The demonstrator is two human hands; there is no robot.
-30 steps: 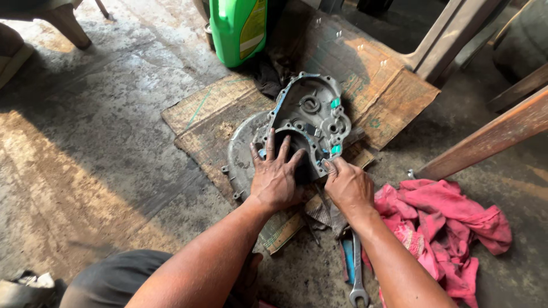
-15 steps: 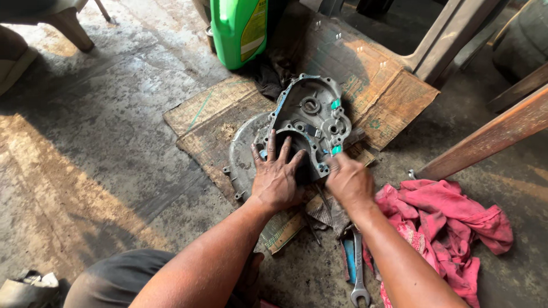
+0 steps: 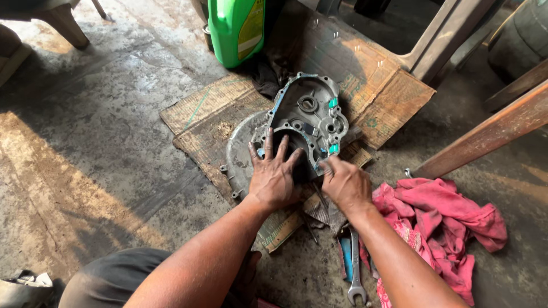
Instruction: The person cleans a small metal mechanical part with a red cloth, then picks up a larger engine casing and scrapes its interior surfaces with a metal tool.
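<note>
Left hand lies flat, fingers spread, pressing on the near end of the grey metal engine cover; nothing clasped. Right hand is at the cover's near right edge, fingers curled; whether its grip pinches anything, I cannot tell. Cover lies on flattened cardboard on the concrete floor. Right of the cover: pink rag. Nearer than the cover: spanner. Beyond the cover: green jug.

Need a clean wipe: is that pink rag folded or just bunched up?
Bunched up: the pink rag lies crumpled in loose heaps on the floor.
</note>
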